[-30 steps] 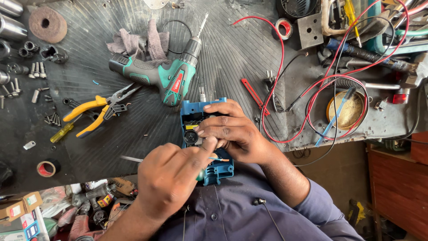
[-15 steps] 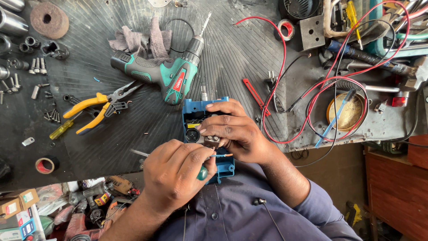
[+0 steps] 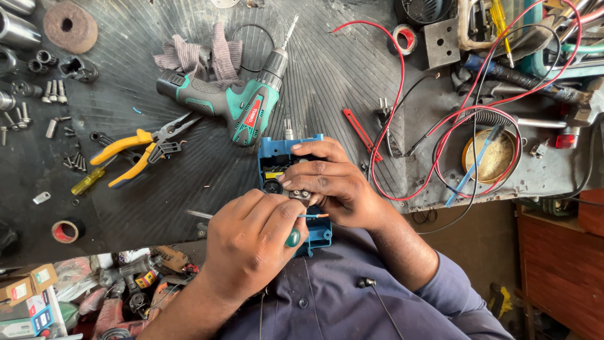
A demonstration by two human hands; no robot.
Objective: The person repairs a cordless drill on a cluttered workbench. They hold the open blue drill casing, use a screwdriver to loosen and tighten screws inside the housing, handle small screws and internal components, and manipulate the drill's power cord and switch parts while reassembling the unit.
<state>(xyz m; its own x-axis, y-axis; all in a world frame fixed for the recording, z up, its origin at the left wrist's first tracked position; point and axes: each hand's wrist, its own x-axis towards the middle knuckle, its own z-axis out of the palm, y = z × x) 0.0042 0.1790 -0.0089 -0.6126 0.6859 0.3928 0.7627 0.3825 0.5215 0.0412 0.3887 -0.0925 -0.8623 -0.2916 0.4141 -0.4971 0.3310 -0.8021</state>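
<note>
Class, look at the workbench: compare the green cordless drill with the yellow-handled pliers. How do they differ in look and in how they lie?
The cordless drill is bulky, green and black, with a bit pointing toward the far edge of the bench; the pliers are slim, with yellow handles and grey metal jaws. The drill lies partly against a grey rag; the pliers lie on the bare black mat, handles spread apart. Both lie flat and untouched, away from the hands.

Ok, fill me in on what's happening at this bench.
A person is working on a blue power-tool housing at the near edge of a dark ribbed mat. The right hand steadies the housing and pinches a small dark part. The left hand holds a green-handled tool at that part, beside a thin blue wire. A green cordless drill and yellow-handled pliers lie untouched behind.
</note>
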